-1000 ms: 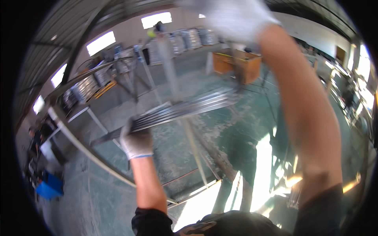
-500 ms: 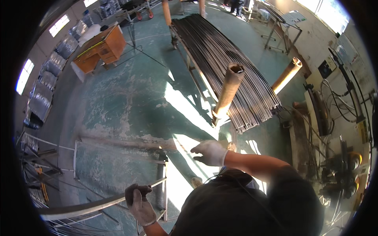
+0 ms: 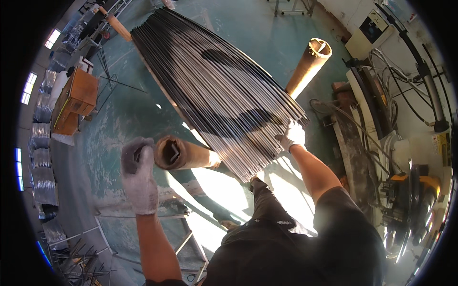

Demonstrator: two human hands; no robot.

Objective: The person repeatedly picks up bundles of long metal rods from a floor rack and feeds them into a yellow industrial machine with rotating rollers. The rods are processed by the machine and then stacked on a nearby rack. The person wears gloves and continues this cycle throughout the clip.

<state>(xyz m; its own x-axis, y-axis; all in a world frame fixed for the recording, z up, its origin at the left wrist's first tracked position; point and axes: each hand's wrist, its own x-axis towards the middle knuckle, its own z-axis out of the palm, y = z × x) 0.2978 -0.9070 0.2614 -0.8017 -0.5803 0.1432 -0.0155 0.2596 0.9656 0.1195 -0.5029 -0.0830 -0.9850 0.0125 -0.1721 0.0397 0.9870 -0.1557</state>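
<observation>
1. Closest to me is the person's left hand (image 3: 140, 176), raised in a grey-white glove, fingers curled inward; no rod shows in it, though I cannot tell whether the fingertips press together.
2. Just past it stands a thick brown tube post (image 3: 191, 155), its open end facing up; whether the glove touches it, I cannot tell.
3. The gloved right hand (image 3: 292, 137) is at the near end of the bundle, toward its right edge, fingers over the rod ends. Whether they pinch a rod or merely rest there is hidden.
4. The long dark metal rods (image 3: 210, 90) lie side by side in a broad layer, running away from the person. I see none lifted or pulled out, so handling them looks barely begun; practically the whole layer remains in place.
5. A second brown post (image 3: 310, 66) rises along the bundle's right side.
6. Farther off, at left, are an orange-brown desk (image 3: 82, 93) and wrapped stacks (image 3: 44, 167) by the wall.
</observation>
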